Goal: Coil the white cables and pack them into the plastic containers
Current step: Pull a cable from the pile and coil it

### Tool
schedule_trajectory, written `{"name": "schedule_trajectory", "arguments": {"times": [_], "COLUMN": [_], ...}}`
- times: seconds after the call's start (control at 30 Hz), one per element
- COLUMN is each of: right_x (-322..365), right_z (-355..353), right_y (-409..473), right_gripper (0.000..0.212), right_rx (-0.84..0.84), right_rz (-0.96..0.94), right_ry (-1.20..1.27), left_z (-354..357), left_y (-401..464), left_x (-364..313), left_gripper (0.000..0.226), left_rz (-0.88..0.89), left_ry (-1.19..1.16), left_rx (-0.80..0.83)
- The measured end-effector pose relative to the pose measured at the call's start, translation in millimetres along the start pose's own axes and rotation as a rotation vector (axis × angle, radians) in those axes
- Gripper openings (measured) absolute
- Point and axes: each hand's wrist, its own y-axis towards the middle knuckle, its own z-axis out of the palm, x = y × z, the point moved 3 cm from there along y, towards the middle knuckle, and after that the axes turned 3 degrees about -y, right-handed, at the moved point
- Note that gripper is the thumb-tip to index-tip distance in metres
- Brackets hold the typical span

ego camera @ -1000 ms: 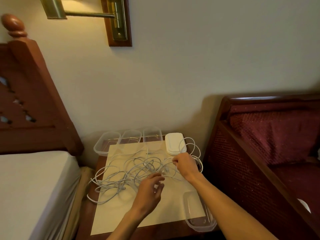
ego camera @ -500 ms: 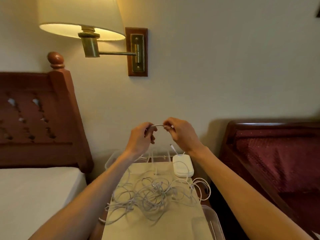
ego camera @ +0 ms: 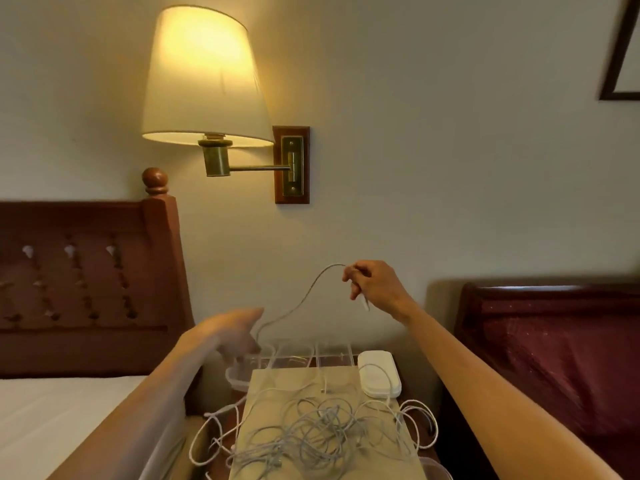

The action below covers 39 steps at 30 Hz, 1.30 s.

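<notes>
Overhead, white cable [ego camera: 304, 299] between raised hands [ego camera: 375, 285]

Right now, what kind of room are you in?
Probably a hotel bedroom: a wall lamp glows above a wooden headboard, with a nightstand between bed and dark red seat.

Two bare forearms enter from the lower edge, each ending in a bare hand: left hand [ego camera: 235, 332] (rendered soft by motion blur) and right hand [ego camera: 375, 287]. No sleeve, glove, ring or wristwatch shows on either visible limb.
</notes>
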Motion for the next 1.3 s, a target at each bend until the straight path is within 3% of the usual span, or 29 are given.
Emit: {"name": "schedule_trajectory", "arguments": {"times": [0.07, 0.17, 0.23, 0.37, 0.53, 0.7, 0.8, 1.1, 1.17, 1.3], "right_x": [22, 47, 59, 67, 62, 56, 60, 79, 86, 107], "right_z": [1, 5, 5, -4, -7, -9, -10, -38, -44, -58], "right_y": [-10, -24, -34, -49, -71, -93, -101, -95, -89, -64], "right_gripper": [0.031, 0.034, 0.035, 0.037, 0.037, 0.037, 0.038, 0.032, 0.032, 0.034], "right_rx": [0.065, 0.094, 0.156, 0.229, 0.416, 0.497, 0.529, 0.653, 0.643, 0.451], "right_rz": [0.007, -0.056, -0.072, -0.030, 0.087, 0.231, 0.270, 0.348, 0.346, 0.301], "right_ry": [0.126, 0.052, 0.103, 0.263, 0.544, 0.864, 0.940, 0.986, 1.005, 1.130], "left_z": [7, 3, 8, 9, -15, -60, -70, -59, -61, -68], "left_y": [-8, -20, -23, -22, -24, -14, -10, 5, 7, 12], "left_x": [-12, -47, -69, -84, -83, -55, -44, -15, -17, -28], "left_gripper": [0.079, 0.066, 0.056, 0.021, 0.019, 0.013, 0.012, 0.010, 0.010, 0.018], "left_rz": [0.043, 0.307, 0.485, 0.623, 0.720, 0.647, 0.640, 0.613, 0.601, 0.557], "left_ry": [0.068, -0.198, -0.321, -0.533, -0.370, -0.242, -0.121, -0.072, -0.085, -0.170], "left_rx": [-0.113, -0.557, -0.647, -0.644, -0.767, -0.908, -0.919, -0.926, -0.922, -0.844]}}
